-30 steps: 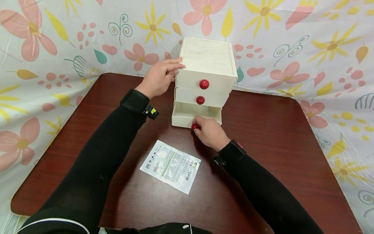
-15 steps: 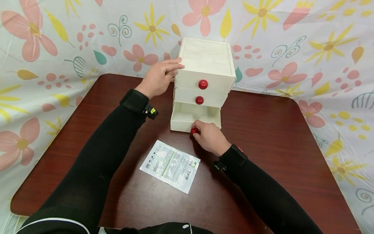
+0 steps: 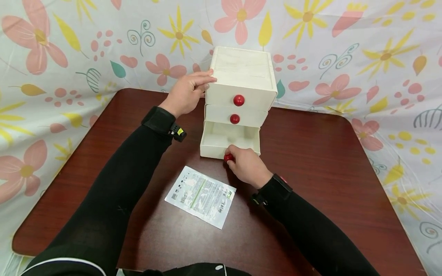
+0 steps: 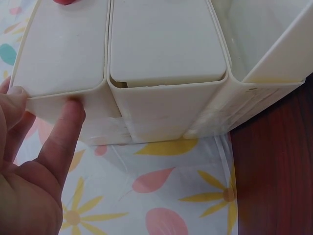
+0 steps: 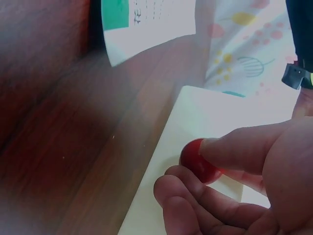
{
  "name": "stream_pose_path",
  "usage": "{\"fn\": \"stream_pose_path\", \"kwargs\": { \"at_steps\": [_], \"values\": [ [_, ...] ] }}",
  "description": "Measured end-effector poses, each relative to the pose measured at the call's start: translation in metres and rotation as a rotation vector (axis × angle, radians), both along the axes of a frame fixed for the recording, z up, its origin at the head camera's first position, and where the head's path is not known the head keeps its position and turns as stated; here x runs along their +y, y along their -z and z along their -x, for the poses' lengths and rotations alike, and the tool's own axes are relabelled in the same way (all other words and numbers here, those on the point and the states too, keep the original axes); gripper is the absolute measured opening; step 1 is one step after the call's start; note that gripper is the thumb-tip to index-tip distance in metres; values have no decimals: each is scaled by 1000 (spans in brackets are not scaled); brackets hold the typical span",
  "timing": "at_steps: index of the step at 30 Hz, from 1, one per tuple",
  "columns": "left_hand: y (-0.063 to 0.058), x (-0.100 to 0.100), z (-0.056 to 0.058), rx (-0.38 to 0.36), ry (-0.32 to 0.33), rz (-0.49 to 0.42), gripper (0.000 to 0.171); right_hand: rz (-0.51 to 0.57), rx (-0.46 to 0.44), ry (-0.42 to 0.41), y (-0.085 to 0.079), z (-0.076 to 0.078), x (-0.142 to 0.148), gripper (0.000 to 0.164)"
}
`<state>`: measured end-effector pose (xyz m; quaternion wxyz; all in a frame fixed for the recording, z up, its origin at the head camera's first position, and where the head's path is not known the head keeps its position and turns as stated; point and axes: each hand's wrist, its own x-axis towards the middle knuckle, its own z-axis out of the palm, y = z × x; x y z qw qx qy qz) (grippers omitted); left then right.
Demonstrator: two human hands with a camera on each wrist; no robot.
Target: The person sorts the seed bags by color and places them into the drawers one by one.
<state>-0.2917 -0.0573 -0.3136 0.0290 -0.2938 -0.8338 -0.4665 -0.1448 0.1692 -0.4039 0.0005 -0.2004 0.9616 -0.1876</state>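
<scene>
A white three-drawer cabinet (image 3: 243,69) stands at the back of the table, each drawer with a round red knob. Its bottom drawer (image 3: 211,150) is pulled out and its inside shows bare. With thumb and fingers, my right hand (image 3: 249,165) pinches that drawer's red knob (image 5: 195,160). My left hand (image 3: 186,92) rests on the cabinet's upper left corner, its fingers fairly straight on the top and side; one fingertip presses the side wall in the left wrist view. The upper two drawers (image 3: 217,94) are closed.
A flat white printed packet (image 3: 202,197) lies on the brown table (image 3: 310,172) in front of the cabinet, left of my right wrist. Behind the table hangs a flower-patterned cloth (image 3: 114,38).
My right hand has drawn the bottom drawer farther out toward me by its knob, so more of its inside shows. The left hand has stayed on the cabinet corner.
</scene>
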Motion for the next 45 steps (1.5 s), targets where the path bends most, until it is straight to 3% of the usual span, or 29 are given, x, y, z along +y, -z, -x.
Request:
{"fn": "stream_pose_path", "kwargs": {
  "at_steps": [8,17,23,31,37,45],
  "values": [
    [1,-2,0,21,-10,35,35,-8,-16,-29,2,-1,0,17],
    [1,1,0,22,-11,23,36,1,-5,-53,-3,-9,5,34],
    [1,4,-1,19,-5,24,36,17,-86,-8,-12,-26,15,27],
    [-2,10,0,-2,17,10,36,40,-103,-57,-20,-52,46,24],
    [-2,16,1,44,14,45,36,42,-184,-21,-24,-68,62,30],
    [-2,12,-8,84,-17,85,39,11,-258,3,-24,-83,72,29]
  ]
}}
